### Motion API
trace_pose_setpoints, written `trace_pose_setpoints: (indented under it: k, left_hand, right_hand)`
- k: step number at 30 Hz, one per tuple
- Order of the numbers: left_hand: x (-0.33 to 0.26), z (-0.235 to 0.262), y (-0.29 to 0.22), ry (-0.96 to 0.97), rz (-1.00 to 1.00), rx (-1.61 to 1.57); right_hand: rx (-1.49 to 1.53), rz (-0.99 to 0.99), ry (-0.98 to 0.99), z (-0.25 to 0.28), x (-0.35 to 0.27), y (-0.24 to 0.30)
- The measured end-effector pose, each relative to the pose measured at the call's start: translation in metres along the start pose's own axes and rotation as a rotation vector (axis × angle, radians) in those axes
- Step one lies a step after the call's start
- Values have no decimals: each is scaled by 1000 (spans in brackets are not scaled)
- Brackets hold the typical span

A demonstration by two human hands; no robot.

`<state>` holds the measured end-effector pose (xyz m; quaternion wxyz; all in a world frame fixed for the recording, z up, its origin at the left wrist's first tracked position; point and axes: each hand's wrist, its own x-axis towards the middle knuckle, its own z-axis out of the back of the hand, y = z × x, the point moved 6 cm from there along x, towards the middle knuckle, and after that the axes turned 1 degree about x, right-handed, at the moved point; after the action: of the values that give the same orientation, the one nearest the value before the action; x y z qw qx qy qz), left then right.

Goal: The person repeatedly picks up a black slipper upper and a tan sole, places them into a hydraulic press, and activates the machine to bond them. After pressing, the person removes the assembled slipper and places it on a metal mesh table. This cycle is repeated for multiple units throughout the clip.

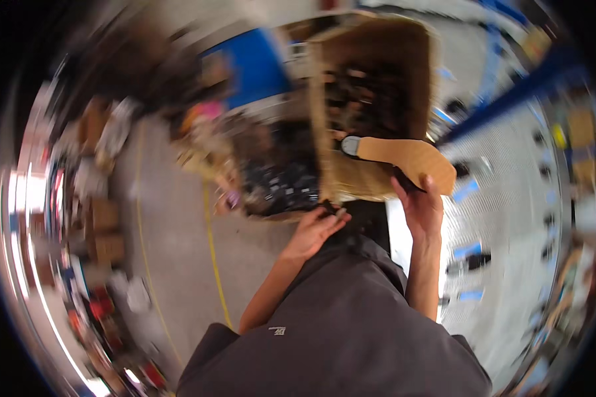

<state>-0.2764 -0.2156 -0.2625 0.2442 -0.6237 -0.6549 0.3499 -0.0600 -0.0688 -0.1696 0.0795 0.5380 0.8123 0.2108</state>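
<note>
A tan shoe insole [410,161] with a grey heel patch is held up by the right hand [422,206], fingers pinching its toe end, before an open cardboard box [367,99]. The left hand [314,228] grips a small dark object, fingers curled. Likely mid-sorting; the next move calls for careful placing.

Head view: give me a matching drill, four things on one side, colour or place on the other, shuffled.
Things:
1. insole-shaped piece
2. cardboard box
3. left hand
4. floor line

Descriptions:
A. yellow, runs along the grey floor at the left
B. tan, flat, with a grey end, gripped by the right hand
C. brown, open, dark parts inside, ahead of the person
D. pinches a small dark item, low by the box's near edge

Pairs: 1-B, 2-C, 3-D, 4-A
</note>
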Motion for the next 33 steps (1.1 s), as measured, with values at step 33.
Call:
trace_pose_setpoints:
  k: [33]
  left_hand:
    - [59, 49, -302, -6, -996, 984]
  right_hand:
    - [-111, -287, 122, -133, 136, -171]
